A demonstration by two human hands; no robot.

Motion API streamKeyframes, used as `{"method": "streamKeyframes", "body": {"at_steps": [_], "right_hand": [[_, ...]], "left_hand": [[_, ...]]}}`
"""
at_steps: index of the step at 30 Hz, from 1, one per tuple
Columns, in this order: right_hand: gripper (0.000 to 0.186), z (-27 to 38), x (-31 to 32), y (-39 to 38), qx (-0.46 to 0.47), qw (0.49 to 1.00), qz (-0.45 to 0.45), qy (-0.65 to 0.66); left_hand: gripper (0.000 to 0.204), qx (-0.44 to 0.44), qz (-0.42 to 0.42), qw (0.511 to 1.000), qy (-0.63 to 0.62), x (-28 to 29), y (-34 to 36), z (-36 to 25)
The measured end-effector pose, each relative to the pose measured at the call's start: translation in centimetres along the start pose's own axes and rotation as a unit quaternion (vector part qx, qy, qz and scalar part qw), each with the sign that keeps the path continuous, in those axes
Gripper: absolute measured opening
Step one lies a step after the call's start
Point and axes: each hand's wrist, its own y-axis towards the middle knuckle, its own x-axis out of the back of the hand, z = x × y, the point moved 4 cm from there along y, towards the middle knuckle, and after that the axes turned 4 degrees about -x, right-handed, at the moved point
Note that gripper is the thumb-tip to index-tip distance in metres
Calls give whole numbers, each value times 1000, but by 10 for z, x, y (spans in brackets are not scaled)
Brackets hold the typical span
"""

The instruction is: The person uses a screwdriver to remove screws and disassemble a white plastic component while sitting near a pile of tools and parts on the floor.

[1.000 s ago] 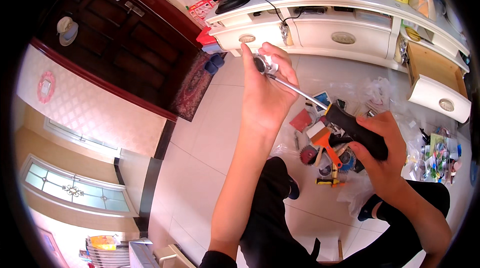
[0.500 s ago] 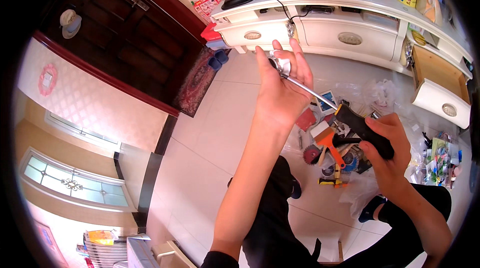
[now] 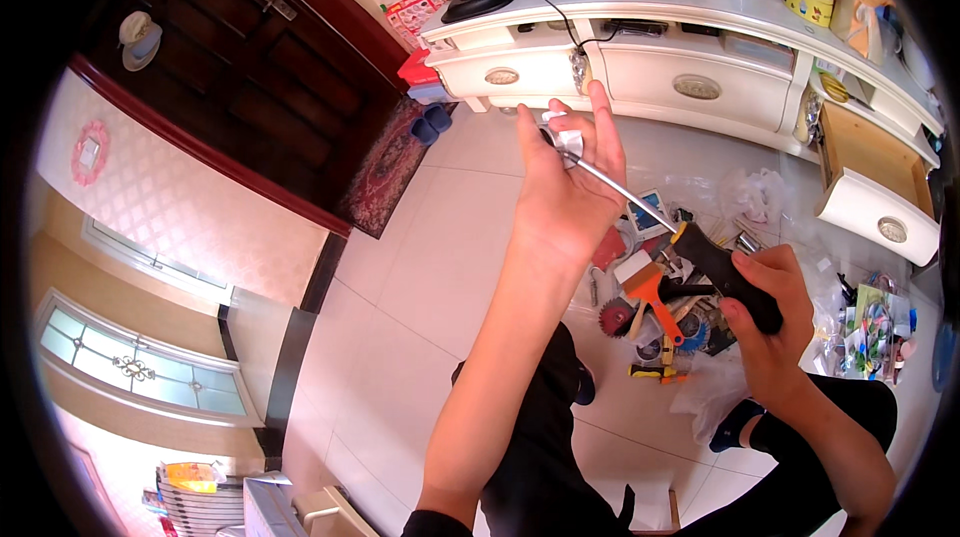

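My right hand [image 3: 782,322] is wrapped round the black handle of a screwdriver [image 3: 622,189]. Its metal shaft points up and left, toward my left palm. My left hand [image 3: 568,205] is raised with the palm facing me, and between its thumb and fingers sits a small white and silvery piece [image 3: 568,143]. The screwdriver's tip meets this piece; whether it sits in a screw is too small to tell. Part of the piece is hidden by the fingers.
Beneath my hands, tools lie heaped on the tiled floor, among them an orange-headed scraper [image 3: 655,305] and a red toothed disc [image 3: 616,317]. A white cabinet [image 3: 560,75] stands ahead, its right drawer [image 3: 880,207] pulled out. Clear plastic bags [image 3: 752,195] lie around.
My left fingertips sit slightly lower, and the small piece has tilted a little. The screwdriver has moved slightly down with my right hand. The room has shifted a little left in view.
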Motion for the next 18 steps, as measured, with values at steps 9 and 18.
{"method": "streamKeyframes", "body": {"at_steps": [9, 18], "right_hand": [[38, -3, 3, 1, 3, 1000, 5, -4], [39, -1, 10, 6, 51, 997, 3, -53]], "left_hand": [[34, 54, 23, 995, -80, -1, 2, 0], [33, -133, 17, 976, 171, -3, -3, 1]]}}
